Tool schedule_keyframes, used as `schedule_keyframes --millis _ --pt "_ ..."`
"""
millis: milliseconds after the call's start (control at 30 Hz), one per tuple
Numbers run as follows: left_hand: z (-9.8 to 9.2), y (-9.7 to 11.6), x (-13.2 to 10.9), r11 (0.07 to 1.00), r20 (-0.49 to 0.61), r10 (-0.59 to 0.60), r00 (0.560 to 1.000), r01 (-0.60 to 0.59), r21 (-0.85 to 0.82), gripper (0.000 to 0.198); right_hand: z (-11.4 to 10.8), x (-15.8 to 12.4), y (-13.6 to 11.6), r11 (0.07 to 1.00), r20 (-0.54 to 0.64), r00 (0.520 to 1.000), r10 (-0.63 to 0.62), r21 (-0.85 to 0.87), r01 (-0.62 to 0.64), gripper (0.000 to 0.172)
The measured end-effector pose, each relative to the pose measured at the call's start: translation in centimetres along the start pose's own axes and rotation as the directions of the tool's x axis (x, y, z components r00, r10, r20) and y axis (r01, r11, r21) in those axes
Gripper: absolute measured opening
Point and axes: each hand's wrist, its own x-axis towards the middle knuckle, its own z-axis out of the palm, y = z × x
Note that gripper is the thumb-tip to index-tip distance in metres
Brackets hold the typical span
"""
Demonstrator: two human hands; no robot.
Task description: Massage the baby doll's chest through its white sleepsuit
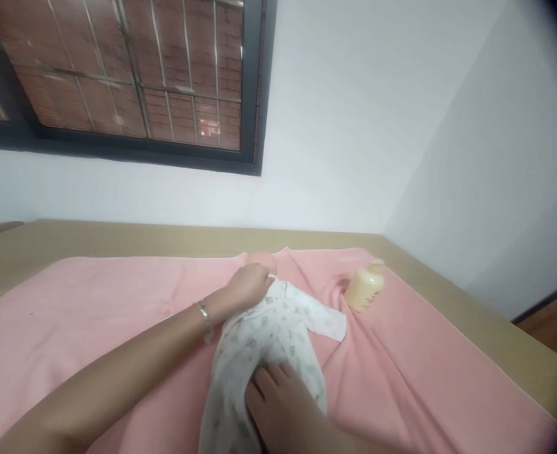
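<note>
A white baby onesie (259,334) with a small pale green print lies on the pink blanket (150,284), one sleeve stretched out to the right. At its neckline, my left hand (250,287) has its fingers closed on the collar fabric. Just behind that hand a rounded skin-coloured shape (261,257), like a doll's head, shows in part. Lower down, my right hand (281,397) presses curled fingers into the middle of the onesie, gathering the cloth between the legs. The fingertips of both hands are partly hidden.
To the right, a yellowish baby bottle (366,287) leans in a fold of the blanket. The blanket covers much of a tan bed or table surface (203,238). A white wall (335,126) and a barred window (141,82) stand behind.
</note>
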Motion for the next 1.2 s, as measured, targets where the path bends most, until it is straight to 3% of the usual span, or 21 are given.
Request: schedule_keyframes --millis 100,233,333,467,567,600,667,700,767,833,933,1100,1200 --pt "-1.2 -3.0 -2.1 0.986 0.196 -0.111 0.974 0.133 -0.104 0.043 -0.1 0.1 0.1 0.999 -0.012 0.999 -0.049 0.020 0.049 0.011" --pt "-1.5 -5.6 -4.2 0.969 0.302 -0.044 0.952 0.114 -0.217 0.028 0.1 0.3 0.6 0.993 0.047 0.996 -0.075 0.090 0.071 0.007" --pt "-1.3 -6.3 -4.4 0.977 0.260 -0.020 0.965 0.074 -0.199 0.016 1.2 -0.1 0.6 0.982 0.099 0.989 -0.113 0.162 0.096 0.004" --pt "-0.9 -7.1 -4.0 0.997 0.069 -0.050 0.996 0.054 -0.053 0.017 1.3 -0.5 0.5 0.953 0.221 0.953 -0.208 0.264 0.147 0.004" --pt "-0.5 -7.4 -4.0 0.998 0.018 -0.049 0.999 0.050 -0.041 0.017 -1.5 0.1 2.4 0.892 0.267 0.957 -0.116 0.452 -0.018 0.003" --pt "-0.4 -7.4 -4.2 0.997 0.005 -0.053 0.999 0.053 -0.062 0.017 -2.6 0.5 3.5 0.842 0.263 0.965 -0.026 0.526 -0.121 0.008" --pt "-0.4 -7.2 -4.9 0.989 -0.015 -0.074 0.997 0.071 -0.130 0.017 -4.5 1.3 6.5 0.815 0.221 0.971 0.086 0.545 -0.196 0.024" --pt "-0.4 -7.0 -5.2 0.981 -0.019 -0.095 0.995 0.090 -0.174 0.016 -5.0 1.7 8.1 0.779 0.163 0.962 0.218 0.565 -0.272 0.026" --pt "-0.4 -6.6 -5.9 0.951 -0.015 -0.148 0.989 0.138 -0.275 0.018 -5.1 2.3 10.9 0.727 0.070 0.887 0.457 0.544 -0.418 0.026" --pt "-0.3 -6.3 -6.4 0.909 0.005 -0.199 0.980 0.187 -0.373 0.020 -4.4 2.6 12.6 0.730 0.071 0.875 0.479 0.521 -0.442 0.027" --pt "-0.4 -6.5 -6.7 0.852 0.071 -0.234 0.970 0.240 -0.466 0.023 -3.0 2.7 13.3 0.764 0.149 0.904 0.401 0.490 -0.420 0.029" --pt "-0.9 -7.2 -7.1 0.798 0.209 -0.152 0.966 0.245 -0.551 0.019 -1.9 2.7 13.5 0.736 0.236 0.902 0.363 0.521 -0.432 0.021" --pt "-0.8 -7.6 -7.4 0.765 0.224 -0.125 0.967 0.238 -0.599 0.012 -1.5 2.8 14.0 0.685 0.236 0.913 0.334 0.605 -0.407 0.015"
